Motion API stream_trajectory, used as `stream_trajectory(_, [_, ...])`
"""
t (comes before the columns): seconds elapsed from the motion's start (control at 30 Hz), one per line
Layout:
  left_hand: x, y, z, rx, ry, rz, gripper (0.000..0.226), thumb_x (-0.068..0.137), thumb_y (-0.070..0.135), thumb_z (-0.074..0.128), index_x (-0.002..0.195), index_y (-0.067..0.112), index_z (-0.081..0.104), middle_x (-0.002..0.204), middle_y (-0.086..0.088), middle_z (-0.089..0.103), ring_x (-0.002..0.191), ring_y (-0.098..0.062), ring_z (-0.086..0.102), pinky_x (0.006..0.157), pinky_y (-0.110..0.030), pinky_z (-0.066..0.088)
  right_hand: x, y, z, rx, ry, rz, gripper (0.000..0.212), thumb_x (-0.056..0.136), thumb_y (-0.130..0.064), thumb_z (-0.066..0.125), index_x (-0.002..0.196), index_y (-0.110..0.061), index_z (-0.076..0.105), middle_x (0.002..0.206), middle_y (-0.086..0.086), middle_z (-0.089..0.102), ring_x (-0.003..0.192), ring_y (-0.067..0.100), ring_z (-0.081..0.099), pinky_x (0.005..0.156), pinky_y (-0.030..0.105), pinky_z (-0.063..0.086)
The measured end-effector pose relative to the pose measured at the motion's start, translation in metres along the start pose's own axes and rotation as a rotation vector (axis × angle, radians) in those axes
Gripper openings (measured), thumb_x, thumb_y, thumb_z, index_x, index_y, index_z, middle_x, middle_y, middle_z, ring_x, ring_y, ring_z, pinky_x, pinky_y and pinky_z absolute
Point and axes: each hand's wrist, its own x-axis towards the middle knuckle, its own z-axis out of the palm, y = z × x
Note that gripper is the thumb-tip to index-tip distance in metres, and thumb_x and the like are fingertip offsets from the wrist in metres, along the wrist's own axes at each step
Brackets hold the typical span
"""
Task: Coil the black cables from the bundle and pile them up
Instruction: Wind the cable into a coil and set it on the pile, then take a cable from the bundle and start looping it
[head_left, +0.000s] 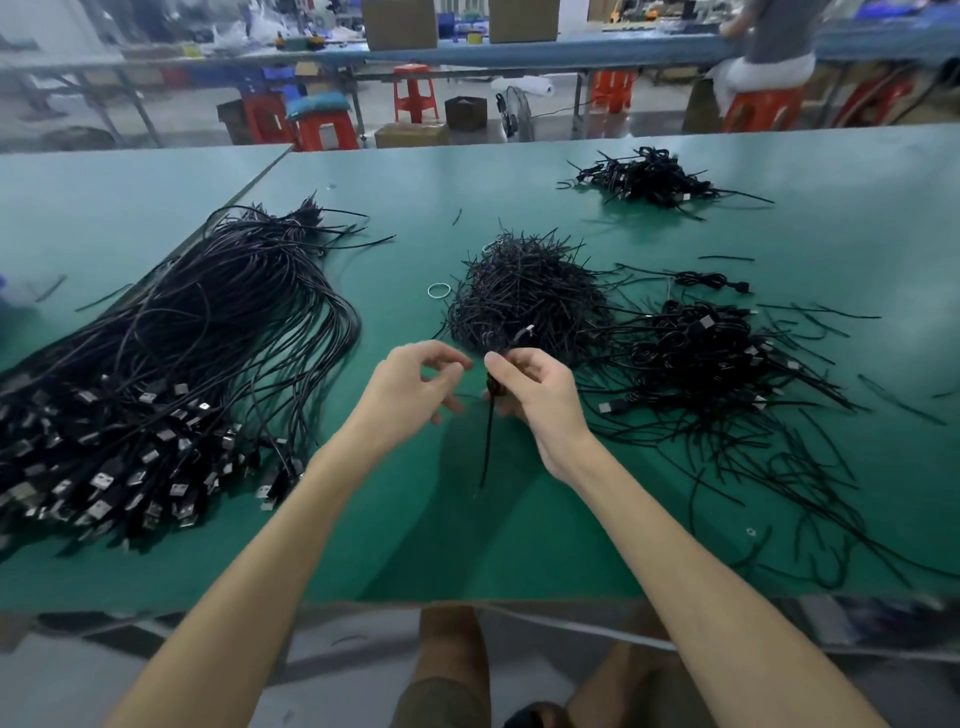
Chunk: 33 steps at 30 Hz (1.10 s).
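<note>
A big bundle of long black USB cables (171, 374) lies on the left of the green table (519, 545), plugs toward me. My right hand (535, 405) grips a small coiled black cable (492, 387) above the table's middle, with a thin black tie end (487, 447) hanging down from it. My left hand (415, 387) hovers just left of the coil, fingers curled with thumb and fingertips close together; I cannot see anything between them. Right of my hands lies a pile of coiled cables (711, 353).
A heap of short black ties (524, 296) sits beyond my hands, with a rubber band (439, 290) on its left. Another pile of coiled cables (649, 179) lies at the far right. Loose ties (810, 499) scatter toward the right front edge. Red stools (415, 98) stand beyond the table.
</note>
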Motion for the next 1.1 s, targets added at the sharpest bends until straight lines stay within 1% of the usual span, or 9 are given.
stream_trajectory(0.2, [0.000,-0.028,-0.030,0.697,0.178,-0.286,0.027,0.101,0.020,0.052,0.120,0.001,0.053,0.126,-0.019,0.050,0.108,-0.039,0.056,0.087,-0.047,0.046,0.000,-0.044,-0.057,-0.016,0.265,-0.055,0.027,0.097,-0.027,0.070,0.110,-0.004,0.064,0.091,0.006,0.068,0.066,0.010,0.069,0.052,0.022,0.054])
stream_trajectory(0.4, [-0.003,-0.046,-0.032,0.949,0.199,-0.358,0.030,0.101,0.013,0.047,0.127,-0.003,0.046,0.138,-0.026,0.043,0.127,-0.041,0.042,0.102,-0.048,0.039,0.021,-0.064,-0.114,-0.045,0.471,0.042,0.020,0.102,-0.016,0.060,0.086,-0.005,0.060,0.088,0.007,0.062,0.060,0.009,0.064,0.089,0.039,0.061])
stream_trajectory(0.5, [-0.003,-0.053,-0.034,0.963,0.199,-0.317,0.022,0.095,-0.001,0.044,0.116,0.000,0.050,0.131,-0.026,0.049,0.121,-0.041,0.043,0.094,-0.045,0.040,0.022,-0.059,-0.127,-0.150,0.486,0.072,0.017,0.100,-0.010,0.059,0.083,-0.004,0.061,0.084,0.004,0.061,0.057,0.007,0.065,0.096,0.046,0.058])
stream_trajectory(0.63, [0.003,-0.057,-0.044,0.958,0.196,-0.282,0.022,0.091,-0.011,0.045,0.109,-0.001,0.052,0.123,-0.029,0.051,0.113,-0.042,0.046,0.087,-0.041,0.042,0.020,-0.056,-0.134,-0.308,0.471,0.081,0.028,0.099,-0.006,0.060,0.118,0.013,0.056,0.097,0.011,0.066,0.070,0.015,0.071,0.102,0.050,0.053])
stream_trajectory(0.73, [0.008,-0.059,-0.050,0.928,0.199,-0.300,0.021,0.093,-0.012,0.045,0.111,-0.004,0.053,0.117,-0.030,0.055,0.107,-0.042,0.052,0.078,-0.041,0.041,0.016,-0.055,-0.136,-0.440,0.452,0.036,0.024,0.099,-0.011,0.064,0.113,0.008,0.061,0.101,0.017,0.072,0.075,0.019,0.073,0.099,0.049,0.055])
stream_trajectory(0.8, [0.009,-0.059,-0.052,0.898,0.206,-0.301,0.006,0.097,-0.003,0.049,0.100,-0.003,0.054,0.107,-0.025,0.061,0.094,-0.040,0.056,0.069,-0.041,0.040,0.014,-0.055,-0.139,-0.522,0.441,0.009,0.021,0.097,-0.016,0.068,0.105,0.004,0.065,0.087,0.011,0.075,0.073,0.016,0.074,0.097,0.046,0.056])
stream_trajectory(0.87, [0.009,-0.058,-0.050,0.878,0.196,-0.295,0.015,0.098,0.005,0.051,0.084,0.001,0.052,0.092,-0.019,0.063,0.077,-0.034,0.053,0.064,-0.040,0.039,0.014,-0.056,-0.141,-0.580,0.435,-0.007,0.025,0.096,-0.022,0.070,0.103,0.002,0.067,0.079,0.008,0.075,0.074,0.015,0.074,0.097,0.043,0.055])
stream_trajectory(1.0, [0.007,-0.053,-0.038,0.766,0.152,-0.270,0.033,0.095,0.012,0.052,0.065,0.007,0.039,0.065,-0.007,0.048,0.053,-0.023,0.041,0.052,-0.033,0.030,0.012,-0.061,-0.147,-0.604,0.421,0.020,0.046,0.098,-0.023,0.068,0.128,0.009,0.055,0.083,0.006,0.073,0.075,0.015,0.074,0.083,0.032,0.049])
stream_trajectory(1.1, [0.003,-0.044,-0.027,0.636,0.115,-0.207,0.037,0.092,0.016,0.053,0.063,0.014,0.030,0.054,-0.002,0.035,0.051,-0.021,0.029,0.051,-0.030,0.026,0.010,-0.066,-0.153,-0.708,0.407,-0.005,0.045,0.096,-0.022,0.072,0.124,0.009,0.057,0.075,0.000,0.071,0.065,0.003,0.070,0.071,0.020,0.044])
